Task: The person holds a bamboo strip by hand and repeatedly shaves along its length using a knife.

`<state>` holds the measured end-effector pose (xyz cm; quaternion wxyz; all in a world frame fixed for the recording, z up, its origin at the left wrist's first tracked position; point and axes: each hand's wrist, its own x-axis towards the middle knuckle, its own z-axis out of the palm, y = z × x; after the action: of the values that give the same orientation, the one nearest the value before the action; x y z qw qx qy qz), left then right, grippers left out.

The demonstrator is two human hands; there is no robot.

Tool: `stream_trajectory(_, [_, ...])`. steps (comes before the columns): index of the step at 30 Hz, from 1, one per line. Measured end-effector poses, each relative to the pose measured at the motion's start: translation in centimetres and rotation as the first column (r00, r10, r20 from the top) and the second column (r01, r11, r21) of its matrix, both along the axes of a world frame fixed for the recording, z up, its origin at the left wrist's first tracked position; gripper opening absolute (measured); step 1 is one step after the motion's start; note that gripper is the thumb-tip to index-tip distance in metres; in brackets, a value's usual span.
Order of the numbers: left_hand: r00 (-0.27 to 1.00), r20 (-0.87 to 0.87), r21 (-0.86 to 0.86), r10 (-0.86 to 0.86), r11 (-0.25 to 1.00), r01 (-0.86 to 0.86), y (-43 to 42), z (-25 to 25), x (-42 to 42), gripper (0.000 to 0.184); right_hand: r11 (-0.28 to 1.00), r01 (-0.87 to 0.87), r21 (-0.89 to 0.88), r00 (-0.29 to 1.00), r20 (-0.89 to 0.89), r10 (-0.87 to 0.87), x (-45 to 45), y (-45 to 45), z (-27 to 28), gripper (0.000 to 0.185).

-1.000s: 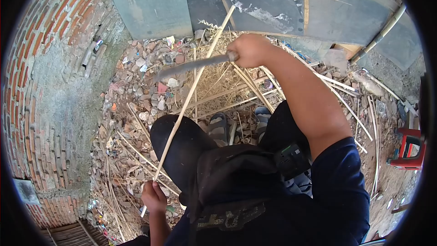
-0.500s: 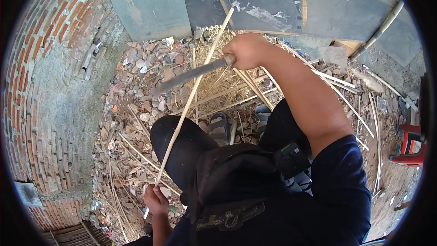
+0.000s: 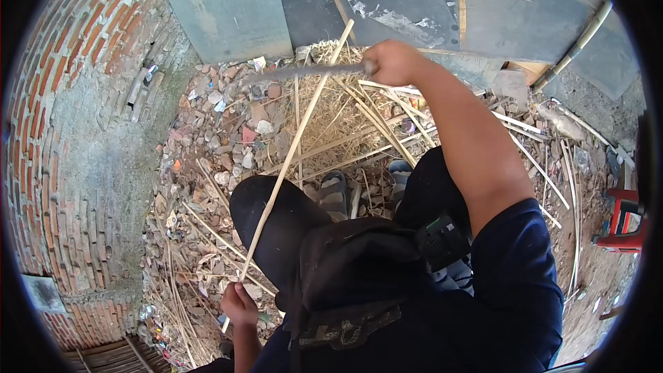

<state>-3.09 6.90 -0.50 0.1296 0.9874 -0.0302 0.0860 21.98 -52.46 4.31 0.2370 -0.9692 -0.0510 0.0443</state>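
Note:
A long pale bamboo strip [image 3: 282,178] slants across my left thigh, its far end rising toward the metal sheets. My left hand [image 3: 239,305] is closed around its near end at the lower left. My right hand [image 3: 396,62] grips the handle of a machete [image 3: 300,71], whose blurred grey blade points left. That blade crosses the strip near its far end; whether the two touch I cannot tell.
Pale shavings [image 3: 328,107] and loose bamboo strips [image 3: 380,124] lie on stony rubble [image 3: 228,131] around my sandals [image 3: 333,193]. A brick wall [image 3: 76,166] stands left, metal sheets [image 3: 394,7] ahead, and a red stool [image 3: 621,224] at right.
My right hand has moved the machete farther from my body and slightly right, swinging its blade from slanted to nearly level. My left hand and the bamboo strip have shifted only slightly.

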Motion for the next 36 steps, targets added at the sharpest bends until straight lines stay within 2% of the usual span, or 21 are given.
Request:
stream_trajectory(1, [1.0, 0.006, 0.01, -0.007, 1.0, 0.007, 0.2, -0.2, -0.2, 0.037, 0.984, 0.176, 0.029, 0.981, 0.072, -0.178, 0.3, -0.8, -0.5, 0.017])
stream_trajectory(4, [1.0, 0.003, 0.003, 0.002, 1.0, -0.002, -0.8, 1.0, -0.1, 0.037, 0.969, 0.242, -0.044, 0.969, 0.059, -0.239, 0.1, -1.6, -0.2, 0.017])
stream_trajectory(7, [1.0, -0.014, -0.008, -0.008, 1.0, 0.008, -1.3, 1.3, 0.3, 0.037, 0.997, 0.082, 0.007, 0.995, 0.062, -0.083, -0.8, 0.0, 1.2, 0.017])
stream_trajectory(10, [1.0, -0.01, -0.008, -0.01, 1.0, 0.01, -1.1, 0.8, 0.3, 0.037, 0.986, -0.039, -0.165, 0.999, -0.028, 0.035, -1.6, 2.7, 3.3, 0.018])
stream_trajectory(11, [1.0, -0.022, -0.021, -0.012, 1.0, 0.012, -0.7, 0.5, 0.4, 0.037, 0.976, -0.089, -0.2, 0.996, 0.004, 0.091, -2.2, 2.8, 4.2, 0.019])
stream_trajectory(14, [0.999, -0.037, -0.044, -0.015, 0.999, 0.014, 0.3, 0.2, -0.3, 0.037, 0.991, 0.131, -0.003, 0.987, 0.091, -0.13, -0.3, -1.0, -0.1, 0.022])
stream_trajectory(15, [0.999, -0.026, -0.041, -0.02, 0.999, 0.019, 0.0, 0.3, -0.5, 0.037, 0.966, 0.26, -0.002, 0.962, 0.093, -0.258, -0.1, -1.7, 0.0, 0.024])
stream_trajectory(18, [0.999, -0.049, -0.024, -0.005, 1.0, 0.004, 0.1, 0.6, -0.5, 0.037, 0.95, 0.309, -0.046, 0.948, 0.097, -0.303, -0.2, -2.0, -0.3, 0.026])
stream_trajectory(21, [0.997, -0.071, -0.059, -0.002, 0.998, -0.003, 0.1, 0.5, -0.4, 0.037, 0.987, 0.16, 0.012, 0.986, 0.05, -0.16, -0.7, -1.0, 1.0, 0.024])
stream_trajectory(24, [0.998, -0.058, -0.07, -0.001, 0.998, -0.003, -0.6, 0.7, -0.3, 0.037, 0.995, 0.004, -0.1, 0.997, -0.078, -0.012, -1.7, 1.1, 3.4, 0.022])
stream_trajectory(25, [0.999, -0.042, -0.054, -0.011, 0.999, 0.008, -0.5, 0.6, -0.3, 0.038, 0.984, -0.018, -0.18, 1.0, -0.023, 0.014, -1.6, 1.4, 3.2, 0.021])
stream_trajectory(28, [1.0, -0.003, -0.033, -0.016, 0.999, 0.016, 0.3, 0.1, -1.3, 0.04, 0.994, 0.092, 0.051, 0.994, 0.056, -0.095, 0.1, -1.3, -0.3, 0.023])
stream_trajectory(31, [1.0, 0.011, -0.042, -0.022, 0.999, 0.022, 0.8, 0.0, -1.2, 0.039, 0.946, 0.324, -0.02, 0.944, 0.065, -0.322, 0.6, -2.8, -1.2, 0.024])
stream_trajectory(34, [0.999, 0.006, -0.02, -0.036, 0.999, 0.036, 0.3, 0.6, -1.0, 0.04, 0.964, 0.257, 0.073, 0.933, 0.241, -0.267, 0.2, -2.1, -1.1, 0.017])
stream_trajectory(36, [0.999, 0.016, -0.025, -0.048, 0.998, 0.049, -0.3, 0.8, -1.0, 0.04, 0.991, 0.12, 0.058, 0.982, 0.143, -0.127, -0.3, -1.1, 0.1, 0.019])
